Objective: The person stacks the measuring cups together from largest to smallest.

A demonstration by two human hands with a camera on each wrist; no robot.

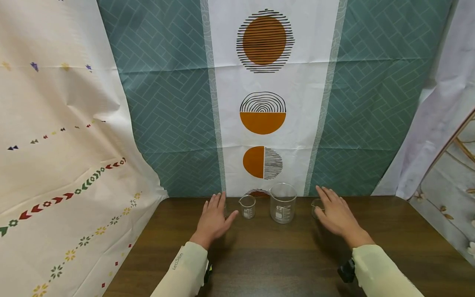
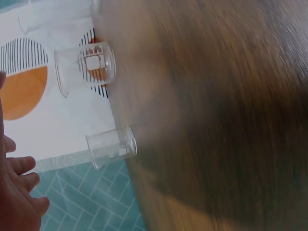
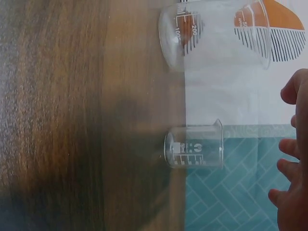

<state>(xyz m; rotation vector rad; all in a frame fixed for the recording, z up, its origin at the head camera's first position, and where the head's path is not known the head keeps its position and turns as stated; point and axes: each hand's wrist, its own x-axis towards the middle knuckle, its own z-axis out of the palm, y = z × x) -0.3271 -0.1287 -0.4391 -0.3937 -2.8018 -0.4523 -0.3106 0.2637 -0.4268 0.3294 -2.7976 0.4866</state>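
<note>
Both hands reach forward over the table, fingers straight and palms down. In the head view my left hand (image 1: pixel 214 218) overlaps the smallest glass beaker, which shows whole in the left wrist view as a small beaker (image 2: pixel 111 147). To its right stands another glass beaker (image 1: pixel 248 207) with a pouring lip. Beside that is the large beaker (image 1: pixel 283 204), the tallest, with white markings. My right hand (image 1: pixel 339 216) partly covers a further small beaker (image 3: pixel 195 147), marked in white. Neither hand holds anything. The beakers stand upright in a row and look empty.
The brown wooden table (image 1: pixel 256 264) ends at its back edge just behind the beakers. A green and white patterned cloth (image 1: pixel 170 103) hangs there. A cream cloth (image 1: pixel 55 123) hangs at the left, a pale flowered one (image 1: pixel 450 194) at the right.
</note>
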